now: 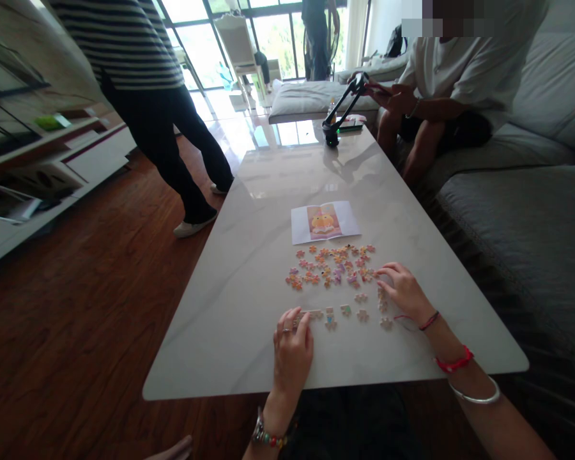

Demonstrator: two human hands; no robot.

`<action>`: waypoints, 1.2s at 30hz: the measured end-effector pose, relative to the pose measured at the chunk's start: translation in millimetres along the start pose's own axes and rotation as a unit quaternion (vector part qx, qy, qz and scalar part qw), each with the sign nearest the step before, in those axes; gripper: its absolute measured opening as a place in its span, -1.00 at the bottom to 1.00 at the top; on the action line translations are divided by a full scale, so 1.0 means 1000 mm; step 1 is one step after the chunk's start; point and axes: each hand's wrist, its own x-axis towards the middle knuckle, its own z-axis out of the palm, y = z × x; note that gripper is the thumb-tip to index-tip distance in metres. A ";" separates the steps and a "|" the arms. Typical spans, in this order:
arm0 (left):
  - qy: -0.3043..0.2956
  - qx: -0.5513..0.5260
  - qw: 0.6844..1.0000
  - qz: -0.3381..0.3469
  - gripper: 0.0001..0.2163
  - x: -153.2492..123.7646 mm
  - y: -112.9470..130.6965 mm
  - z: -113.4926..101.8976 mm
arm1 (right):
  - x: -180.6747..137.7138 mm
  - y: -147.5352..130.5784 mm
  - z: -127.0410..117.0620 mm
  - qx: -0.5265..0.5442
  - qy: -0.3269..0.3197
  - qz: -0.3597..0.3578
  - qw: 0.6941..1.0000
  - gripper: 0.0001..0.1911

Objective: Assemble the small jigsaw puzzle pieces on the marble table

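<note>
My left hand (293,348) rests at the near side of the white table, its bent fingers and thumb around jigsaw pieces (316,314) lying in a short row. The fingertips partly hide those pieces. To the right, my right hand (405,291) reaches over with its fingers curved and apart, beside the edge of a loose heap of orange, pink and purple jigsaw pieces (338,265). Below its fingers runs a short column of pale pieces (382,300). Between my hands lie several separate pieces, among them one with green on it (345,310).
Beyond the heap lies a creased picture sheet (323,222) on the marble-look table (220,306). A black folding stand (333,135) is at the far end. One person sits on the grey sofa (517,191) at right; another, in dark trousers (172,128), stands at left.
</note>
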 end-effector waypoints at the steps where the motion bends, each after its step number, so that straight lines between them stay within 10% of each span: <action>1: -0.001 0.001 1.000 -0.001 -0.77 0.000 0.000 0.000 | 0.000 0.001 0.001 -0.003 -0.009 0.007 1.000 -0.81; 36: 0.009 0.018 1.000 -0.011 -0.78 0.001 -0.002 0.004 | 0.014 0.012 -0.001 0.078 -0.044 0.001 0.996 -0.87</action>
